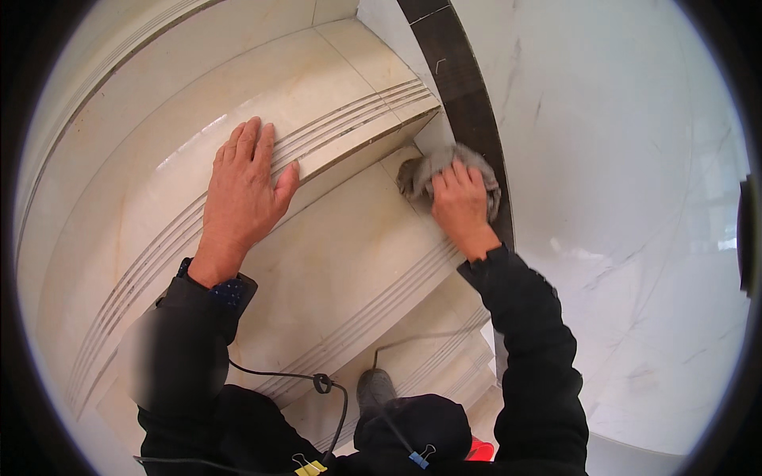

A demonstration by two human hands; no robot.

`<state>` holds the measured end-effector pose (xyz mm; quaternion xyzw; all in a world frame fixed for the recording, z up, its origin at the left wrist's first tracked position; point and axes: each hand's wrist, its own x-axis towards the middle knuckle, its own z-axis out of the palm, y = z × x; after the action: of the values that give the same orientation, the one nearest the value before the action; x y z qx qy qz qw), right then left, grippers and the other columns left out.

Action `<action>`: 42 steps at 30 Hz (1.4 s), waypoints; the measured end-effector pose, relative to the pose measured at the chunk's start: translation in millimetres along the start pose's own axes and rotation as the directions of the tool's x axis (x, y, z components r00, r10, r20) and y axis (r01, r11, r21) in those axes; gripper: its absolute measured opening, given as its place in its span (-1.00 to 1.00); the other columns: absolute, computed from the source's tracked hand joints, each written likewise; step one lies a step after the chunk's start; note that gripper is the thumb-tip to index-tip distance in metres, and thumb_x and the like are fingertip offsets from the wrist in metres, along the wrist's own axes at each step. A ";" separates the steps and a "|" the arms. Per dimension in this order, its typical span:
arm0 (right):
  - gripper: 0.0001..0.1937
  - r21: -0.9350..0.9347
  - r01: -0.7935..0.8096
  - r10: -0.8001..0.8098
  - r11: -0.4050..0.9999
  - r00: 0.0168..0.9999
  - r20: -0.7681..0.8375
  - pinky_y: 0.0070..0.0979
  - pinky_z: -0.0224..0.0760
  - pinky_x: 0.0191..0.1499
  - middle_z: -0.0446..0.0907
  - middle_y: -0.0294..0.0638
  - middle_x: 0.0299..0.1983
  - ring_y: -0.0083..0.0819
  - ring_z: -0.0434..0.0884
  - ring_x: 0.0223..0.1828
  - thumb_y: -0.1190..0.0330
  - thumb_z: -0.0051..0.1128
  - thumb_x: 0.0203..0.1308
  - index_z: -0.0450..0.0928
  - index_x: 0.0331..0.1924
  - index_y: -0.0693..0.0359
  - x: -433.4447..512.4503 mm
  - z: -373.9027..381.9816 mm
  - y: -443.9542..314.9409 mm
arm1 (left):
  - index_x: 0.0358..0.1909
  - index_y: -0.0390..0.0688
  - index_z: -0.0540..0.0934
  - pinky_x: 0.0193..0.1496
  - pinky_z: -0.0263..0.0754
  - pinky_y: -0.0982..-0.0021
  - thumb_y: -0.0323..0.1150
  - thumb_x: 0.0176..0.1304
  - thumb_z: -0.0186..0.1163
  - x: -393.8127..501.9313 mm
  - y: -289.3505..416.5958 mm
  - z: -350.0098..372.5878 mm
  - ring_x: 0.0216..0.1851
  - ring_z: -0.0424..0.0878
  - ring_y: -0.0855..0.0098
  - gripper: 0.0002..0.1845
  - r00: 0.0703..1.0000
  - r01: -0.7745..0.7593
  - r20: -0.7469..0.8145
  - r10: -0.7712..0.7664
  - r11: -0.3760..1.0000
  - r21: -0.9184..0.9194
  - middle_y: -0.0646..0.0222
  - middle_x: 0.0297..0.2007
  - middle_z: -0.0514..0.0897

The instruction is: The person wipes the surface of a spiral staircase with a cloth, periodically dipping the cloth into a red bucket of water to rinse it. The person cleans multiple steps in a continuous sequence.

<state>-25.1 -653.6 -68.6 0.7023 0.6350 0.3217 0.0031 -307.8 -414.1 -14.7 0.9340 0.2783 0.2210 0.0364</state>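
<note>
My left hand [247, 184] rests flat, fingers apart, on the edge of a beige tiled stair tread [286, 77] with dark grooved lines. My right hand [461, 196] grips a bunched grey cloth [455, 156], which lies at the right end of the tread below [333, 232], against the wall side. Part of the cloth is hidden beneath my fingers. It is slightly blurred.
A dark tile skirting [467, 95] runs along the white marble-look wall [595, 149] at the right. More steps descend towards my shoe [375, 387]. Black cable [280, 374] hangs in front of me, near yellow [311, 467] and blue [419, 459] binder clips. Something red [481, 450] shows below.
</note>
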 end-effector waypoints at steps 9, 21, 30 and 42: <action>-0.62 0.040 -0.076 0.055 0.996 0.917 0.394 -0.18 0.19 0.50 0.53 0.06 0.24 -0.07 0.38 0.44 0.41 0.07 0.20 0.58 0.10 0.33 9.2 55.3 -11.9 | 0.42 -0.30 0.45 0.55 0.18 0.12 -0.07 0.46 0.18 0.9 -3.0 3.7 0.51 0.31 -0.02 -0.35 1.000 0.016 0.005 -0.016 0.999 -0.044 -0.01 0.47 0.41; -0.65 0.183 -0.097 0.107 0.978 0.993 -0.047 -0.04 0.40 0.24 0.68 0.04 -0.07 0.04 0.61 -0.01 0.26 0.20 0.25 0.60 0.00 0.34 14.5 86.7 -19.5 | 0.16 -0.29 0.60 0.39 0.43 0.13 -0.37 0.29 0.34 -16.2 0.1 3.4 0.34 0.51 -0.07 -0.58 0.994 -0.090 -0.088 0.071 0.967 -0.239 0.04 0.32 0.56; -0.79 0.133 -0.437 0.396 0.890 0.883 0.253 -0.02 0.43 -0.05 0.73 0.01 -0.37 0.04 0.70 -0.28 0.22 0.18 0.15 0.67 -0.40 0.18 31.1 107.9 -59.6 | 0.04 -0.24 0.68 0.32 0.50 0.12 -0.61 0.17 0.34 -152.3 -6.1 -37.2 0.30 0.59 -0.02 -0.64 0.998 -0.066 -0.030 0.059 0.871 -0.487 0.04 0.29 0.62; -0.78 0.942 0.294 -0.327 0.159 0.916 -0.230 -0.12 0.31 0.07 0.65 -0.25 -0.28 -0.21 0.61 -0.04 0.12 0.35 0.07 0.70 -0.27 0.01 28.7 -89.7 -419.4 | 0.01 -0.25 0.72 0.31 0.48 0.27 -0.58 0.35 0.24 -145.9 -42.5 -91.0 0.28 0.63 0.22 -0.77 0.972 0.105 -0.151 -0.178 0.911 -0.399 0.14 0.25 0.67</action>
<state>-439.6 -583.2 -157.8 0.4113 0.8247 -0.1560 -0.3555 -477.7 -461.5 1.8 0.8610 0.2983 0.3539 0.2107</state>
